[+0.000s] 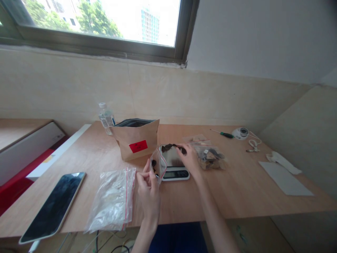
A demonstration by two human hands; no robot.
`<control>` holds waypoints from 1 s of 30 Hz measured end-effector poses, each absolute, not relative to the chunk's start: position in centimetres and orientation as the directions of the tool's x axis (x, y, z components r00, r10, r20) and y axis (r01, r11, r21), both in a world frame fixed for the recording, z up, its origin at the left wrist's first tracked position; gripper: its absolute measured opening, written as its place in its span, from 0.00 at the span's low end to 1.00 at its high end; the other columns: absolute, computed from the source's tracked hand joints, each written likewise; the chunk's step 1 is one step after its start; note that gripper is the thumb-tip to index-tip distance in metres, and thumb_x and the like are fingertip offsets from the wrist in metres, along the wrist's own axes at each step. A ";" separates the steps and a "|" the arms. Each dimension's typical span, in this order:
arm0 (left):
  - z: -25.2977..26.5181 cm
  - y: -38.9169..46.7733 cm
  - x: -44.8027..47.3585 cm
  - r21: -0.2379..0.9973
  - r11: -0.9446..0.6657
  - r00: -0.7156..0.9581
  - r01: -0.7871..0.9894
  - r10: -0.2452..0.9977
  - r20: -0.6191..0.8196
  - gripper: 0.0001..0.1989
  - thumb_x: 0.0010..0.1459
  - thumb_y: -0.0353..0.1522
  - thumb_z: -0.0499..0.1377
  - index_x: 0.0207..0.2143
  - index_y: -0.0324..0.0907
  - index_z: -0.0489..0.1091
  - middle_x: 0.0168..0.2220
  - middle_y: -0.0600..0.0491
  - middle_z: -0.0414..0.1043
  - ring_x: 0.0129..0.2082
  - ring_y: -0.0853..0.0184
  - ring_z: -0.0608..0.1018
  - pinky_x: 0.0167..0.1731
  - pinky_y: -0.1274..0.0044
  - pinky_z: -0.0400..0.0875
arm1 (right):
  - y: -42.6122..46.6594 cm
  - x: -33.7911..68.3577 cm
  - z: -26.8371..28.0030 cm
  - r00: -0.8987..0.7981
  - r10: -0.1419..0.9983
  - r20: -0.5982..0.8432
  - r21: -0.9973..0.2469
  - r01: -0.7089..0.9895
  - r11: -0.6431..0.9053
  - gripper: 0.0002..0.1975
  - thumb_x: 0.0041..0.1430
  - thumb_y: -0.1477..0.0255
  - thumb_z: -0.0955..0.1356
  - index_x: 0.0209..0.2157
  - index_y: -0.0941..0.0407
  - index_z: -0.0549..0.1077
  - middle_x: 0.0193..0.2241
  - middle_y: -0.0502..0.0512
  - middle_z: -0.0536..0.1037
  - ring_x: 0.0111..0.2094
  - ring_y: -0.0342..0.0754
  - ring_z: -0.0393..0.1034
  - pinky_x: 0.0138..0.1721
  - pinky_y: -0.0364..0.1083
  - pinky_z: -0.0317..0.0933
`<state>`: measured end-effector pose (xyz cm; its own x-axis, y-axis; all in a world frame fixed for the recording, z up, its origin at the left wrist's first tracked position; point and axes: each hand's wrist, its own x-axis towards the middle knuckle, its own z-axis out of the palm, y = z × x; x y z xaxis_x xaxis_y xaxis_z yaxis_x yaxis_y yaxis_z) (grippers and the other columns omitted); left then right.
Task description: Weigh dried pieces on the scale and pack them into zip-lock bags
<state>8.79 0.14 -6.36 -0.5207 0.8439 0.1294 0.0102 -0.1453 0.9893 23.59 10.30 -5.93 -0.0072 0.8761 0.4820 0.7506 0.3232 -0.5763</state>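
Judged step in hand as moving dark bits (166, 148) btwn scale (173, 159) and small bag (161, 165); couldn't tell which way. Had bag at scale's 9 o'cl., just overlapping its edge, zip end toward it. Clamped it by the lower-left side w/ L hand (149, 183), fingers together on the plastic. Had R hand (190, 160) over scale's 1 o'cl., fingers curled round bits there; pinched tight or not, couldn't tell. For next move, prob. needed bag mouth spread and steady, plus a light pinch vs. crumbling.

Containers, clock from scale: saw a few dark lumps (154, 163) in small bag. At 10, saw brown pouch (138, 135), upright, top open, inside hidden. At 8, saw flat clear bags (113, 196), stacked, seemingly empty. At 3, saw filled bags (210, 160) on desk (237, 189), brownish pieces (210, 164) inside, too blurred to ID. Also at 10, farther out, saw bottle (106, 117), cap on; couldn't tell fill lvl.
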 end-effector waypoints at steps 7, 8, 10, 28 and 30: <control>-6.0 0.1 9.0 0.988 -0.152 -0.537 0.028 0.832 0.143 0.12 0.61 0.41 0.50 0.30 0.43 0.57 0.57 0.39 0.63 0.50 0.59 0.73 0.41 0.71 0.70 | 5.9 19.2 1.2 -0.377 0.835 0.400 -0.547 0.633 0.548 0.13 0.58 0.68 0.67 0.46 0.49 0.72 0.40 0.52 0.75 0.45 0.50 0.66 0.47 0.49 0.61; -5.9 0.0 8.9 0.988 -0.152 -0.542 0.031 0.828 0.144 0.12 0.61 0.41 0.50 0.30 0.43 0.57 0.57 0.39 0.63 0.50 0.59 0.74 0.41 0.70 0.70 | 5.6 18.9 1.5 -0.398 0.829 0.392 -0.545 0.625 0.558 0.16 0.57 0.68 0.67 0.48 0.49 0.71 0.41 0.53 0.75 0.46 0.50 0.66 0.47 0.50 0.61; -5.9 -0.1 8.7 0.989 -0.146 -0.550 0.026 0.824 0.136 0.12 0.61 0.42 0.50 0.31 0.43 0.57 0.57 0.40 0.63 0.48 0.59 0.74 0.41 0.70 0.70 | 5.4 18.2 1.8 -0.416 0.818 0.397 -0.576 0.581 0.575 0.19 0.57 0.66 0.67 0.52 0.49 0.68 0.44 0.53 0.74 0.48 0.50 0.65 0.48 0.51 0.61; -6.5 0.0 7.9 0.982 -0.175 -0.604 -0.065 0.790 0.101 0.10 0.61 0.40 0.51 0.31 0.44 0.56 0.57 0.42 0.63 0.53 0.60 0.71 0.47 0.68 0.68 | 15.0 19.0 -10.1 -0.125 0.926 0.357 -0.496 0.814 0.302 0.10 0.58 0.75 0.64 0.42 0.58 0.73 0.39 0.61 0.73 0.43 0.52 0.67 0.46 0.50 0.60; -6.4 0.1 7.9 0.982 -0.182 -0.605 -0.055 0.789 0.112 0.10 0.61 0.40 0.51 0.31 0.44 0.56 0.57 0.42 0.64 0.53 0.60 0.71 0.48 0.67 0.67 | 14.7 19.5 -9.5 -0.113 0.922 0.371 -0.528 0.791 0.309 0.10 0.58 0.78 0.63 0.40 0.58 0.73 0.39 0.60 0.74 0.42 0.50 0.68 0.45 0.48 0.60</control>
<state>7.88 0.06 -6.43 -0.6046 0.7886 0.1119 -0.0554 -0.1818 0.9818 19.54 14.67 -9.47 -0.1129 0.9218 0.3708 0.7909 0.3093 -0.5280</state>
